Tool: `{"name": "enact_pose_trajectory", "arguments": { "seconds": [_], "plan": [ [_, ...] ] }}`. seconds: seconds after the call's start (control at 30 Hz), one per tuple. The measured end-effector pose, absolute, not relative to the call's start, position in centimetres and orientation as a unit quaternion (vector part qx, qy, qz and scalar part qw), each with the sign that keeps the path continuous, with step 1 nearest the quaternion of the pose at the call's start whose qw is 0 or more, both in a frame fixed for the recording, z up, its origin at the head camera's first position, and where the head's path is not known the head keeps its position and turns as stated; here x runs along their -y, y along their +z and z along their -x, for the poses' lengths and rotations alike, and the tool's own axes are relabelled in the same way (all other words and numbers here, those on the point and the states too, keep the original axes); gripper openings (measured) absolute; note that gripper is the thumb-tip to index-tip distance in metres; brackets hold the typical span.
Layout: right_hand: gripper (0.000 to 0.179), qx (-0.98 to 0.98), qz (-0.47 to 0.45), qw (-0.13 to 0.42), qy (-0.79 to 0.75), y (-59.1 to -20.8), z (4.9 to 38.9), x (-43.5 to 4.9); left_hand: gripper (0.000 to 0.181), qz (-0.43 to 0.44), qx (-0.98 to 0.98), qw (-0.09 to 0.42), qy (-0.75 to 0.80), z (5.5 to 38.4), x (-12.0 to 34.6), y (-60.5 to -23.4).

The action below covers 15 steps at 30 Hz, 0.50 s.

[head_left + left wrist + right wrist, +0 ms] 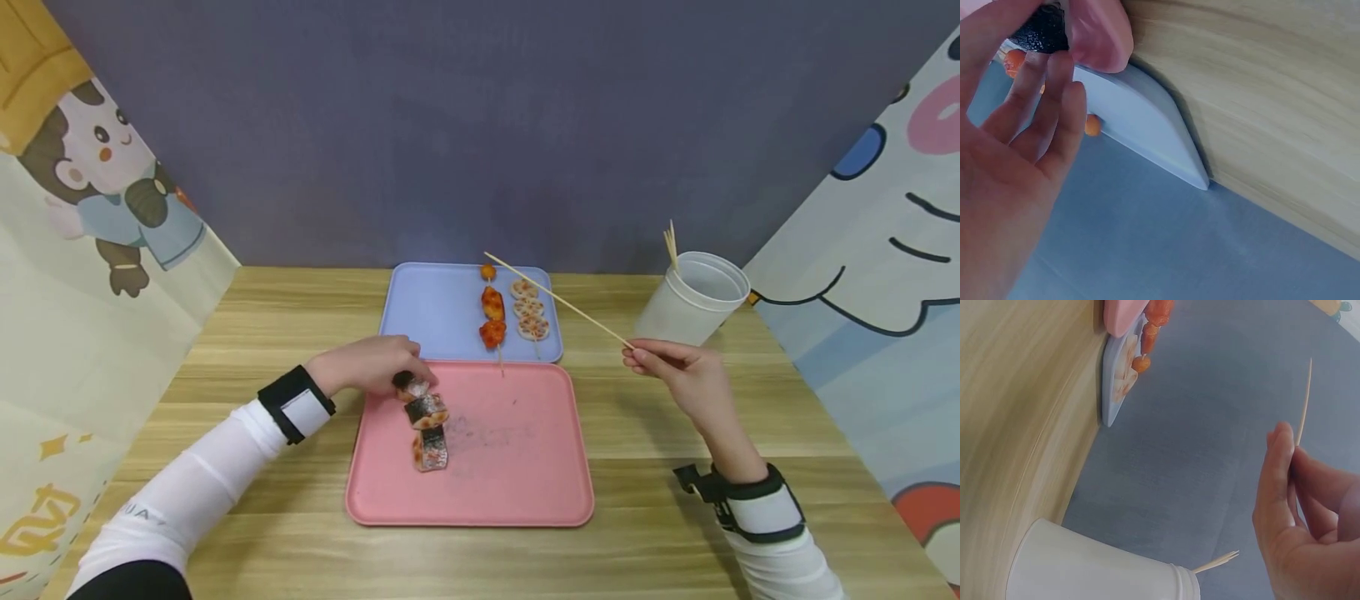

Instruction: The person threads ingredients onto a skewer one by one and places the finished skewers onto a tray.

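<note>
My left hand is at the upper left of the pink tray, its thumb and fingers pinching a seaweed-wrapped food piece. In the left wrist view the dark wrap shows between thumb and fingertips. Just below, two more seaweed-wrapped pieces, a middle one and a lower one, lie in a column on the tray. Between thumb and fingers, my right hand holds a bare wooden skewer by one end. It slants up and left, its far tip overlapping the blue tray in the head view.
Behind the pink tray, the blue one carries a skewer of red-orange pieces and another of lotus-root slices. A white cup with several skewers leans at the back right. A grey panel rises behind the table.
</note>
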State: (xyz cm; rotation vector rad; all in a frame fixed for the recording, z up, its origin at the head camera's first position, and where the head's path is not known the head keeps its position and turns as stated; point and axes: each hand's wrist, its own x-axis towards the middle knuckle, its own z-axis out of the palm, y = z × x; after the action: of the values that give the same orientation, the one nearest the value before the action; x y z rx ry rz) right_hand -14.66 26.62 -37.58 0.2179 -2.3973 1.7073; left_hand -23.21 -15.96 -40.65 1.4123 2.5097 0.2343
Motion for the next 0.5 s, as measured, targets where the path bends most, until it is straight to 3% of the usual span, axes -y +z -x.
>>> {"name": "enact_pose_trajectory", "arguments": {
  "seconds": [0.13, 0.5],
  "plan": [
    [0.032, 0.819, -0.069, 0.089, 0.562, -37.6, 14.7, -26.6, 0.052, -0.484, -0.866, 0.099, 0.079, 23.0, 16.3, -40.9],
    [0.03, 0.824, -0.068, 0.074, 0.558, -37.4, 14.5, -26.5, 0.047, -0.465, -0.866, 0.104, 0.15, 22.4, 17.3, -41.6]
  ]
}}
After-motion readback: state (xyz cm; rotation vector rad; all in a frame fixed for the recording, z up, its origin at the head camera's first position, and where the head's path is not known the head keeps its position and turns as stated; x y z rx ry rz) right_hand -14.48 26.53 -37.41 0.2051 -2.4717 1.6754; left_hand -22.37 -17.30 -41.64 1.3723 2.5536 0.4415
